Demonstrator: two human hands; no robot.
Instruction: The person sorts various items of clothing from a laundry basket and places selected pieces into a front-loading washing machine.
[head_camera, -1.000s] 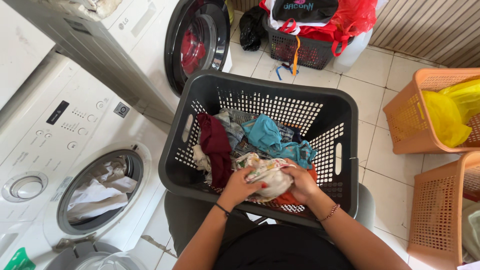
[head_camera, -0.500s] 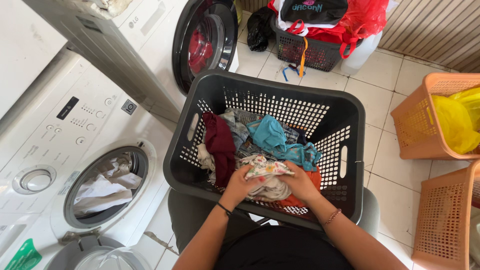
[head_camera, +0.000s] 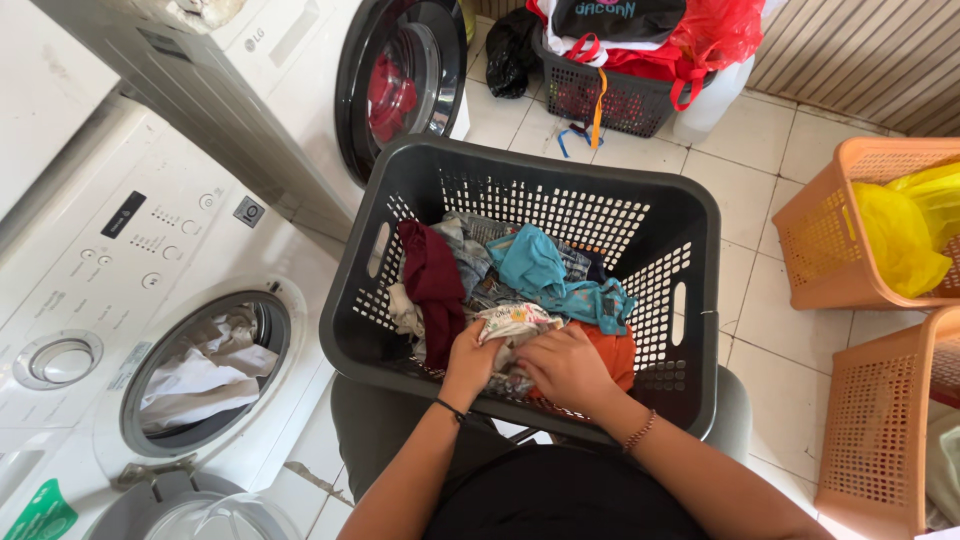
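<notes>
Fingers of both hands, left hand (head_camera: 470, 362) and right hand (head_camera: 566, 368), clamp a patterned white garment (head_camera: 512, 324), bunching it atop clothes in the grey laundry basket (head_camera: 690, 215) propped on the lap.

matt grey plastic basket (head_camera: 690, 250) holds soft crumpled cloth garments (head_camera: 530, 270).

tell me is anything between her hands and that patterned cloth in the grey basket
Nothing visible. The left hand and right hand are already on the pale patterned cloth, which lies on top of the pile in the grey basket, at its near side. No other garment covers it.
</notes>
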